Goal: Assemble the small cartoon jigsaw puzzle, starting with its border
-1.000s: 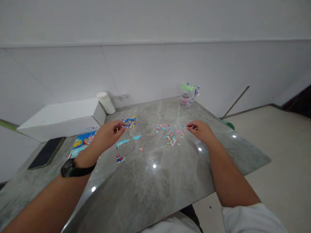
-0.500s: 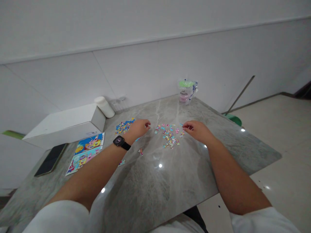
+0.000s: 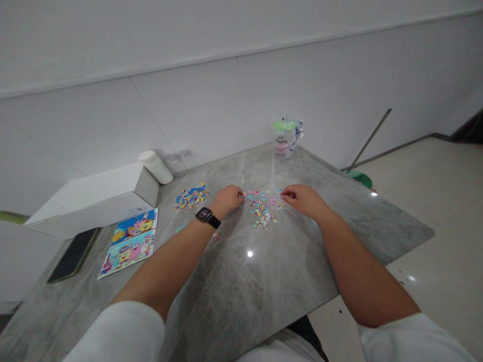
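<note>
Left hand [image 3: 228,198] and right hand [image 3: 302,199], fingers bent, any hold too small to tell, flank scattered puzzle pieces [image 3: 263,215], each hand beside one edge.

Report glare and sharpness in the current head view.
Head view: a small bright glare spot sits on the grey tabletop; head view: the small puzzle pieces look soft, their prints unreadable; head view: another glint shines on the pale floor.
</note>
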Available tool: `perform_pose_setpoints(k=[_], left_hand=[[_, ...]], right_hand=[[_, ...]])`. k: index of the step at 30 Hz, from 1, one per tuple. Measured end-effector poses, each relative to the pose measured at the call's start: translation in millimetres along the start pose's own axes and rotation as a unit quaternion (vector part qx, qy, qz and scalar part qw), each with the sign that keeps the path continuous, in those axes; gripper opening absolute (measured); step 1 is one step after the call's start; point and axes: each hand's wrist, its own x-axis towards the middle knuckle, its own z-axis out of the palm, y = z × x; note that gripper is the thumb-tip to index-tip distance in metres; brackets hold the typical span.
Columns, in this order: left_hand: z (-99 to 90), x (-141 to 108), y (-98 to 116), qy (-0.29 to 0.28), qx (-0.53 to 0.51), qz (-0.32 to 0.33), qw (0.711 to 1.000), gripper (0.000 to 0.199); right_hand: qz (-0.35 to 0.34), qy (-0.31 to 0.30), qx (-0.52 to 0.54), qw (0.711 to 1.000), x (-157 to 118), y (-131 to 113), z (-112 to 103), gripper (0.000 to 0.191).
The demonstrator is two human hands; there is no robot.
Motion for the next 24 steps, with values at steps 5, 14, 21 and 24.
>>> perform_pose_setpoints(k=[5,14,21,24], left_hand=[[6.0,-4,6,0.0,0.005,0.012,1.0,0.024],[-21.9,-16,-23,0.075,-0.063,0.026,0.995,0.033],[-30.3,-43,-79,0.149,-0.109,-0.039,0.982,0.032],[-15.4,-47,-80,0.119,-0.078,-0.002,0.99,0.031]], right_hand=[[0.006,-0.005,-0.004,1.0,0,0,1,0.016],[-0.002,-0.027,-0.006,1.0,-1,-4,6,0.018],[-0.015,-0.065,-0.035,0.997,-4,-10,13,0.021],[-0.016,-0.083,-0.055,0.995,-6,-9,15,0.024]])
